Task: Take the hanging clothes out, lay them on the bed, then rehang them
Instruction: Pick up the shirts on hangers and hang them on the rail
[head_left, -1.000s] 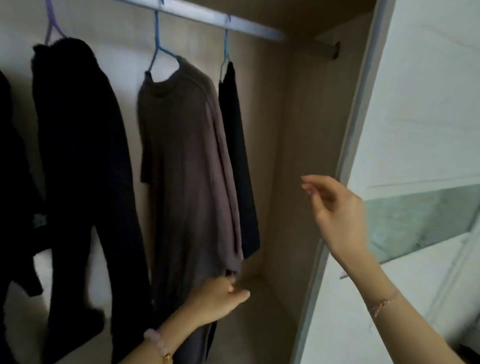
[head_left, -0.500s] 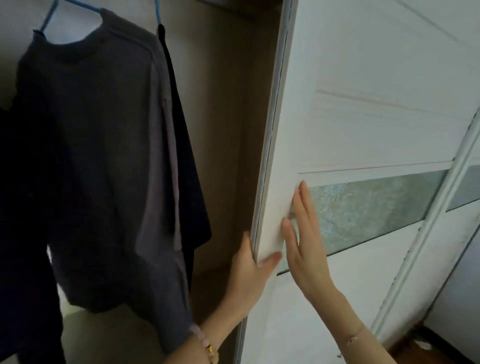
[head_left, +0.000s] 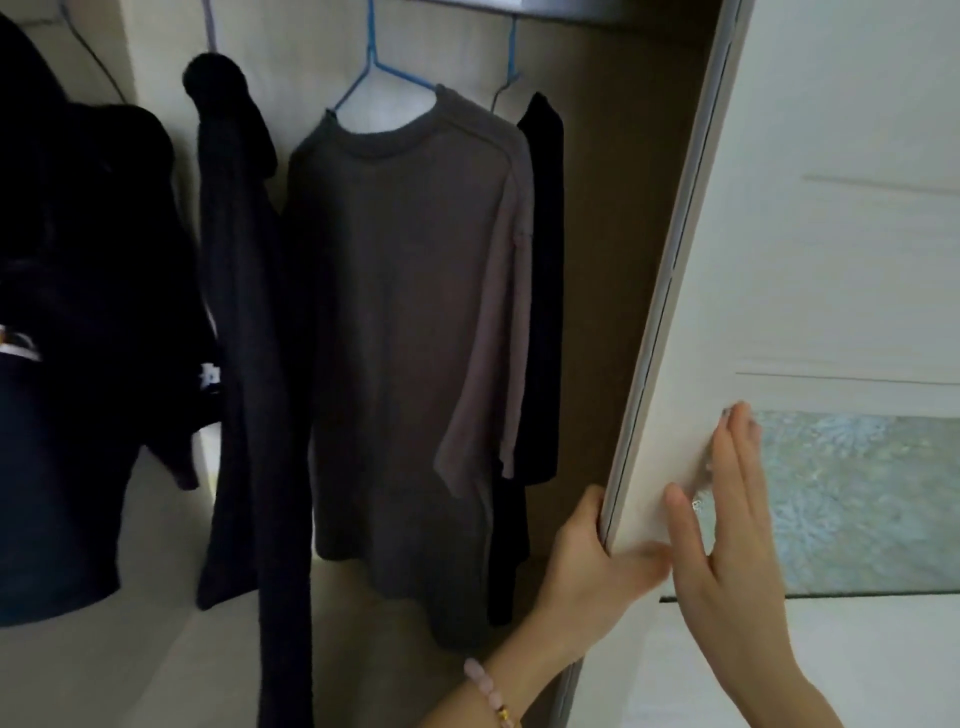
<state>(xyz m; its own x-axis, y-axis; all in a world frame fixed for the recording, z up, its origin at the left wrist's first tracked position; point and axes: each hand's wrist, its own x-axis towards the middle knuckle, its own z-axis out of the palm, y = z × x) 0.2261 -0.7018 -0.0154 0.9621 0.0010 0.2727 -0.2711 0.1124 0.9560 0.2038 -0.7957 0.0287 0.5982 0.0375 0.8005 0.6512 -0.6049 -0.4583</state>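
Observation:
Several garments hang inside the open wardrobe. A grey-brown long-sleeved top (head_left: 405, 338) hangs on a blue hanger (head_left: 382, 73) in the middle. Behind its right side hangs a black garment (head_left: 543, 270). To the left hang dark trousers (head_left: 244, 332) and a black piece (head_left: 88, 312). My left hand (head_left: 592, 566) grips the edge of the white sliding door (head_left: 810, 218), thumb on its front. My right hand (head_left: 732, 525) presses flat on the door's face, fingers straight.
The wardrobe's beige side wall (head_left: 623, 218) stands between the clothes and the door. A frosted glass panel (head_left: 862, 499) crosses the door at hand height. The hanging rail (head_left: 524, 4) runs along the top. The wardrobe floor shows pale below the garments.
A second ago my left hand touched the top's hem and my right hovered. Both hands went to the sliding door and stay on it; now more hanging clothes show.

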